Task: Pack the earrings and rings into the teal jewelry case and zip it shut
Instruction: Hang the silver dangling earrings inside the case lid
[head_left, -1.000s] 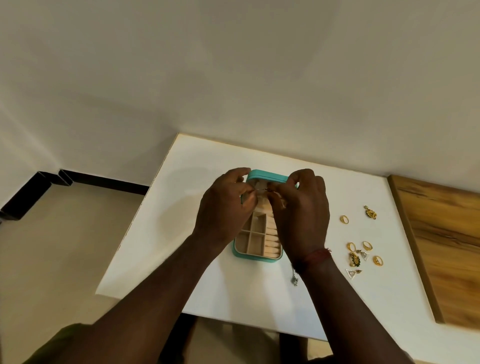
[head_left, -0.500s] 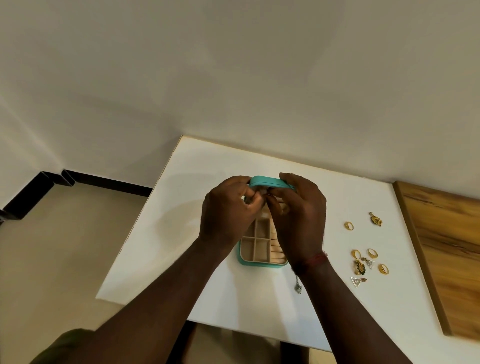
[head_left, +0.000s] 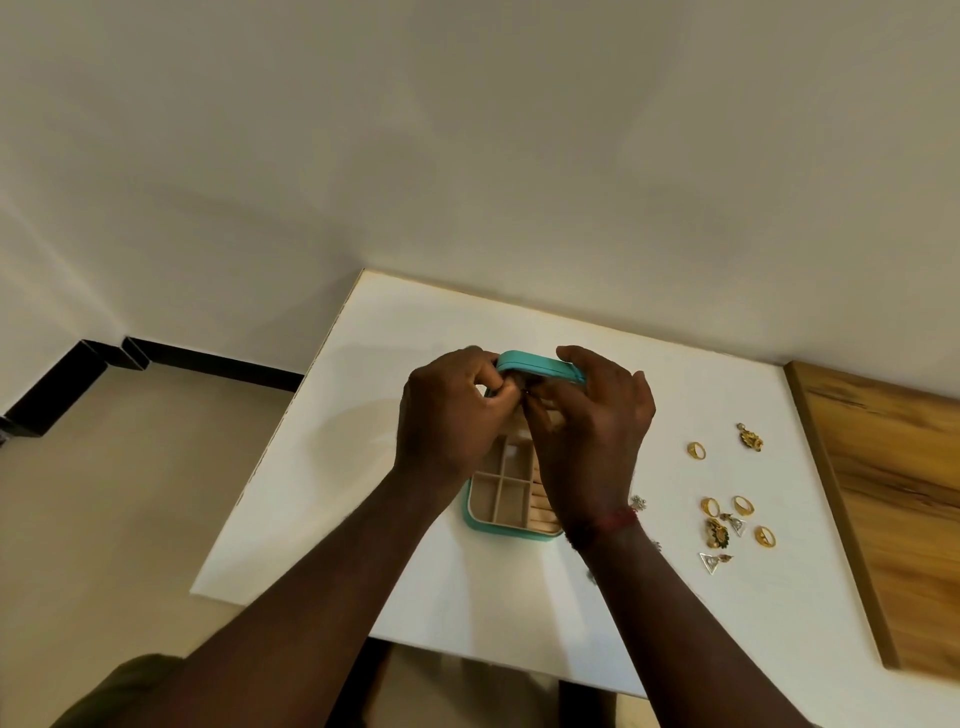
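In the head view, the left hand (head_left: 452, 410) and right hand (head_left: 592, 431) were fingertip to fingertip, fingers curled, both pinching a small piece (head_left: 525, 393) too tiny to identify, just in front of the upright lid of the open teal jewelry case (head_left: 535, 362) on the white table (head_left: 415, 322). Gold rings (head_left: 696, 450) and earrings (head_left: 719, 532) lay loose well to the right. A slip would likely drop the piece outside the compartments; the right wrist could sweep away the silver earring (head_left: 638, 502) beside it

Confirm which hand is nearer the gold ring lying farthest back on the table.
Right. Right hand sits just left of the gold ring; left hand is farther left, beyond it.
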